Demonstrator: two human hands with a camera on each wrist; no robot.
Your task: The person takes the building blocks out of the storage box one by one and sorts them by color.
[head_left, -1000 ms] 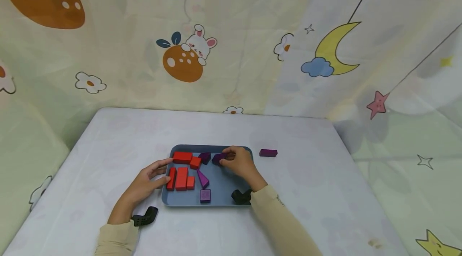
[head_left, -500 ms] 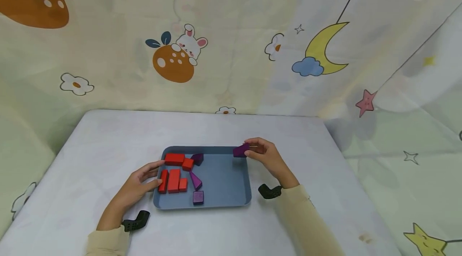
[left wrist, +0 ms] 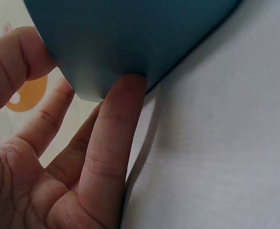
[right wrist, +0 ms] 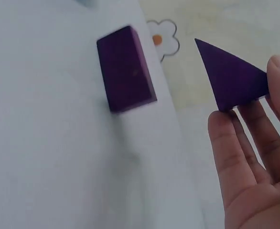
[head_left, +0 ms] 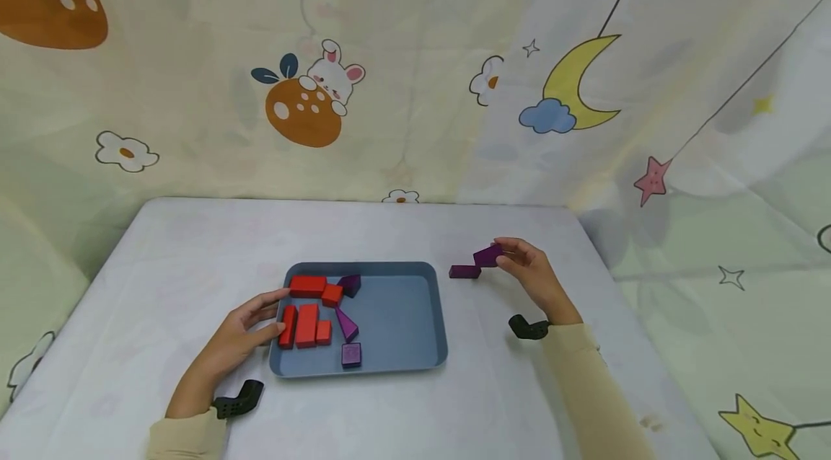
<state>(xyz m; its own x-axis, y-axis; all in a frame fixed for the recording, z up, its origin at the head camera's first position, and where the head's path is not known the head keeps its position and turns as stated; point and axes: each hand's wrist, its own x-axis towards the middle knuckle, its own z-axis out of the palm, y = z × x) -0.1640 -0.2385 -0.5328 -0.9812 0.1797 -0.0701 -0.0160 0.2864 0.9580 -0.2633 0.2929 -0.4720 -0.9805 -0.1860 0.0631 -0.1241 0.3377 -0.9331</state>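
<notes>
Pinching a purple wedge point(right wrist: 233, 78) between thumb and fingertips, the right hand point(head_left: 535, 276) held it in the air above the table point(head_left: 389, 417), to the right of the tray point(head_left: 405, 323). The wedge looked light, stiff and hard to damage. Its smooth sloping faces could plausibly have let it twist, so the blunt end, where the hand had it, seemed the surest hold; the pointed tip faced away from the palm.

Just beside and below it, a purple bar point(head_left: 464, 272) lay on the table, apart from the wedge in the right wrist view. Its long parallel sides appeared to offer an easier grip.

The left hand point(head_left: 243, 330) rested against the tray's left wall, its fingers apart and touching rather than wrapped around it. In the tray's left part sat 5 red blocks point(head_left: 307, 325), with 3 purple blocks point(head_left: 348, 328) in a loose column to their right; the open room inside lay toward the right wall.

The raised rim was the edge to mind between wedge and tray. Beyond the bar ran the table's far edge, with a printed curtain point(head_left: 415, 121) behind; the table offered more room nearer the person.
</notes>
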